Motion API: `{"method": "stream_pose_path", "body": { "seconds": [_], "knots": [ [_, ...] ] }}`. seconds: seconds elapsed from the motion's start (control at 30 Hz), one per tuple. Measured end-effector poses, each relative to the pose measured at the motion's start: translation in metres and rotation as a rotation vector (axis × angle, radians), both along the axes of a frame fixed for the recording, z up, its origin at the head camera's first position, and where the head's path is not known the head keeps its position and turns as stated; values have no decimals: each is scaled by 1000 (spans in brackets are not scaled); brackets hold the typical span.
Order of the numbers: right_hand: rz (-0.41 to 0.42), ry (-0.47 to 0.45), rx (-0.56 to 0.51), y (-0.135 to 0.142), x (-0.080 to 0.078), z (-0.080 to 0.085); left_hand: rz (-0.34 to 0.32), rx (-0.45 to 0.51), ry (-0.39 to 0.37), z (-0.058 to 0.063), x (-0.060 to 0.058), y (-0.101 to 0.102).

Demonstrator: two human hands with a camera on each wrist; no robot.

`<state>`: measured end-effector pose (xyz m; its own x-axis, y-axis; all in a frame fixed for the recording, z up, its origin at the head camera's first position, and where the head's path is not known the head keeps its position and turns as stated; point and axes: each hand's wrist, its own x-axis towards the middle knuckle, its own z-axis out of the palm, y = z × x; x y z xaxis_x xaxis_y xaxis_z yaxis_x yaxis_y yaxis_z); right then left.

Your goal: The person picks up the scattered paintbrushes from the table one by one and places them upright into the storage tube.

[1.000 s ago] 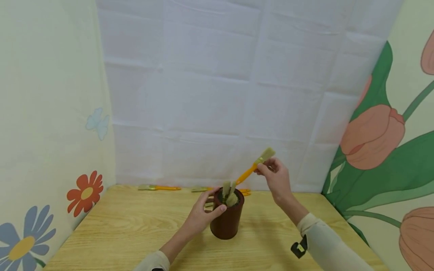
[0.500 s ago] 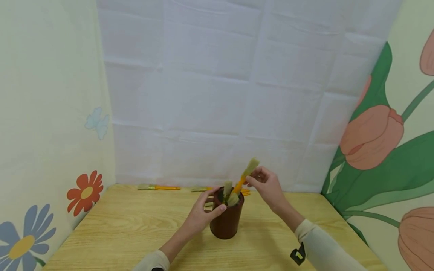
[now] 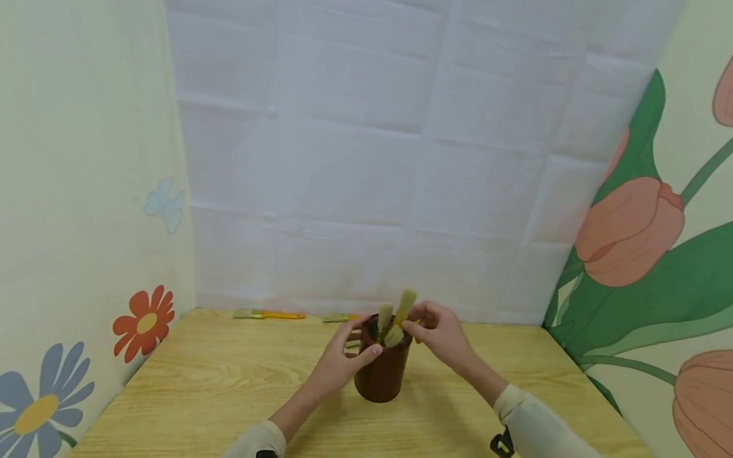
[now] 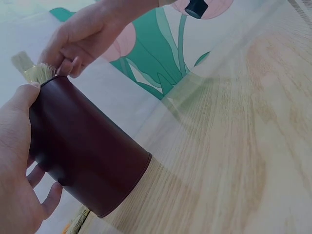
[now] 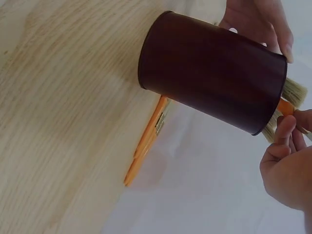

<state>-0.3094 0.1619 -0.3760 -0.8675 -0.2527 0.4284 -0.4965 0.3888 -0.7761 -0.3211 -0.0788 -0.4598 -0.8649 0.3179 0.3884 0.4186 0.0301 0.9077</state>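
A dark brown cylindrical brush holder (image 3: 380,376) stands upright on the wooden table, its bare side large in the left wrist view. My left hand (image 3: 336,364) grips it near the rim, thumb in front and fingers round the left side. Bristle-up in its mouth are several paintbrushes, among them one with a flat pale tip (image 3: 385,314). With thumb and fingers my right hand (image 3: 442,336) pinches another paintbrush (image 3: 406,305), bristles up, at the right of the rim. Its orange handle (image 5: 286,107) shows at the mouth in the right wrist view; the lower part is hidden inside.
One orange-handled paintbrush (image 3: 275,315) lies at the table's back left. Another paintbrush (image 3: 338,317) lies behind my left hand, and more brushes (image 5: 146,141) lie behind the holder. A white sheet (image 3: 309,191) hangs at the back, with flower-patterned walls on both sides.
My right hand has moved left and down, bringing the paintbrush from a slant above the rim to nearly upright, deeper in the holder. My left hand and the holder have stayed put.
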Motion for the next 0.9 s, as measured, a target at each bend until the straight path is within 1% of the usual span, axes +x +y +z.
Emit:
{"method": "stream_pose_path", "body": {
  "seconds": [0.13, 0.37, 0.43, 0.6, 0.7, 0.8, 0.9],
  "knots": [
    [2, -8, 3, 2, 3, -2, 7, 0, -10, 0, 0, 1],
    [-6, -23, -60, 6, 1, 1, 23, -6, -21, 2, 0, 1],
    [-4, -14, -66, 7, 0, 1, 33, -10, -32, 2, 1, 1],
    [3, 29, -112, 9, -9, 5, 43, -15, -45, 4, 3, -2],
    [5, 45, -138, 13, -18, 6, 43, -17, -55, 4, 3, -2],
    [1, 37, -147, 16, -26, 5, 38, -22, -65, 3, 2, -3],
    [-25, 11, -136, 19, -32, 2, 20, -15, -72, 1, 2, -2]
  ]
}}
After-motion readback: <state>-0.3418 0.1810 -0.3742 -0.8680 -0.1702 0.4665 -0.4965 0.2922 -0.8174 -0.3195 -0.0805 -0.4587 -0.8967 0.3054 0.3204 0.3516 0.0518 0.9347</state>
